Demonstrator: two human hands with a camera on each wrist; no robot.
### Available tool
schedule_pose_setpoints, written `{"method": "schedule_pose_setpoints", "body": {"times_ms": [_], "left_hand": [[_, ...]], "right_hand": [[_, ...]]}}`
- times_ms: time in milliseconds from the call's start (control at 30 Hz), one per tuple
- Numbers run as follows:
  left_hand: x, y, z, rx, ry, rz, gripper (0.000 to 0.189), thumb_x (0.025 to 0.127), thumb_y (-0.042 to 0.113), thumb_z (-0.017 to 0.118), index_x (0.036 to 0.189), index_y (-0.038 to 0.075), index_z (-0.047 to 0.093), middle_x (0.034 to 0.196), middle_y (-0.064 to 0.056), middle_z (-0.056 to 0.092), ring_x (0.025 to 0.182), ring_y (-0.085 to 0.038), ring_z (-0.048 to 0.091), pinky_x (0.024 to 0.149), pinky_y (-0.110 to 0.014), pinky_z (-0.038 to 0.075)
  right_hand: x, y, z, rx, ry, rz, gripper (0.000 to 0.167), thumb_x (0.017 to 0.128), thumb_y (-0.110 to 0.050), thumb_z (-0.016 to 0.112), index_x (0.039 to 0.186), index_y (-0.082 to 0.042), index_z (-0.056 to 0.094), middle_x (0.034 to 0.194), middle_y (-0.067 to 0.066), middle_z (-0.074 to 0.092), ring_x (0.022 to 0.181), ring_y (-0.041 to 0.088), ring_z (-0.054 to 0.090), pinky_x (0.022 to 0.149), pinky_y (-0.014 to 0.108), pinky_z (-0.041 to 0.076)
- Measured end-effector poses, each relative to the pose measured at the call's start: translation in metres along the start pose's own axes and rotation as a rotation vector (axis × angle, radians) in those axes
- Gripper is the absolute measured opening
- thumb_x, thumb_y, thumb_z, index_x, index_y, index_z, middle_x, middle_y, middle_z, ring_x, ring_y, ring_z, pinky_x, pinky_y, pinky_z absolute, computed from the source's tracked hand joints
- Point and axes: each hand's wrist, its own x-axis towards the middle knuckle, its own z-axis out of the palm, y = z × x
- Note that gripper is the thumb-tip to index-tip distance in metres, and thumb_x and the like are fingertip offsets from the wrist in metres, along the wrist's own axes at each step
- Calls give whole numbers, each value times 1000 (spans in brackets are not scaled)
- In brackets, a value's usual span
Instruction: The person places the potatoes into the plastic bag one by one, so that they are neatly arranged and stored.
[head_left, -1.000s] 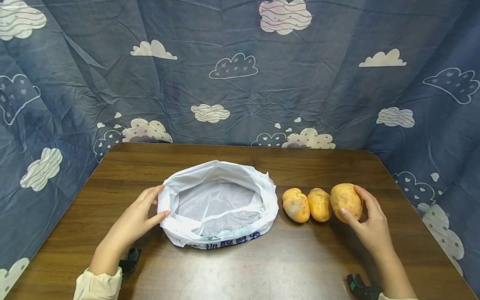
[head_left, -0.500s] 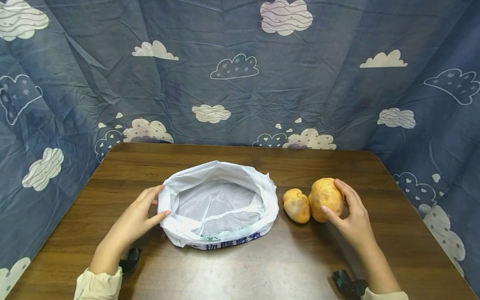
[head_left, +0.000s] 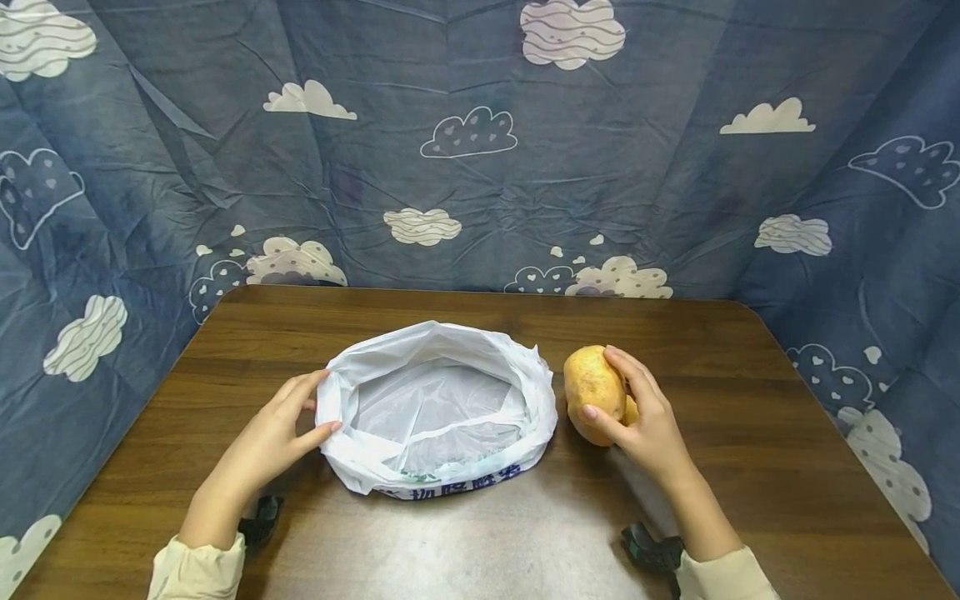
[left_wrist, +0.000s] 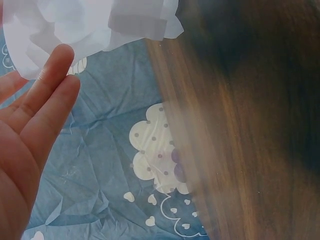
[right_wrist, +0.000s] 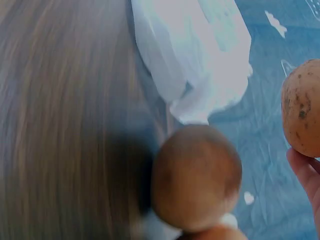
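Observation:
In the head view a white plastic bag [head_left: 431, 333] stands on the table with its mouth wide and its inside showing. My left hand [head_left: 273, 437] touches its left rim, thumb and fingers spread and nearly straight. The left wrist view has the fingertips [left_wrist: 62, 52] against the white plastic [left_wrist: 80, 22]. Just right of the bag, my right hand [head_left: 648, 425] holds a large yellow potato [head_left: 592, 379] between thumb and fingers. Behind and below it, two other potatoes are mostly hidden: one [head_left: 591, 431] nearer the bag, one [head_left: 632, 409] by the thumb. The right wrist view shows the held potato [right_wrist: 302, 107] raised beside a lower potato [right_wrist: 195, 175].
The brown wooden table [head_left: 480, 550] reaches back to a blue cloud-printed cloth [head_left: 480, 192]. Black wrist devices sit under both forearms, the left device [head_left: 260, 521] and the right device [head_left: 651, 550]. Dark lettering [head_left: 465, 485] runs along the bag's front.
My right hand has carried the large potato leftward over the two others, from the right end of the row to beside the bag. The left hand and the bag have stayed put.

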Motion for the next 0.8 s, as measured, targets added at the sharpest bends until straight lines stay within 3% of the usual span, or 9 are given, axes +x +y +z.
{"method": "schedule_pose_setpoints", "body": {"times_ms": [167, 467, 600, 800], "left_hand": [[0, 1, 0, 0, 1, -1, 65, 75, 11, 73, 129, -2, 39, 119, -17, 47, 84, -22, 58, 71, -41, 47], [0, 1, 0, 1, 1, 4, 65, 75, 11, 73, 129, -3, 39, 119, -18, 46, 84, -22, 59, 70, -40, 47], [0, 2, 0, 2, -1, 3, 64, 75, 11, 73, 129, -3, 40, 119, -18, 46, 84, -22, 59, 70, -40, 47], [0, 2, 0, 3, -4, -1, 64, 75, 11, 73, 129, -2, 39, 119, -17, 46, 84, -22, 58, 70, -40, 47]], "right_hand": [[12, -26, 11, 43, -37, -22, 70, 58, 14, 74, 121, 13, 44, 122, 29, 43, 115, 28, 42, 90, 17, 35], [22, -39, 34, 80, -84, -28, 66, 61, 10, 75, 120, 12, 45, 123, 27, 44, 115, 33, 42, 92, 22, 35], [24, -37, 48, 103, -117, -23, 66, 63, 5, 76, 122, 9, 45, 124, 26, 44, 116, 34, 41, 96, 27, 32], [21, -16, 76, 164, -167, 17, 69, 68, -5, 77, 129, -2, 43, 131, 14, 41, 120, 27, 38, 91, 36, 39]]}}
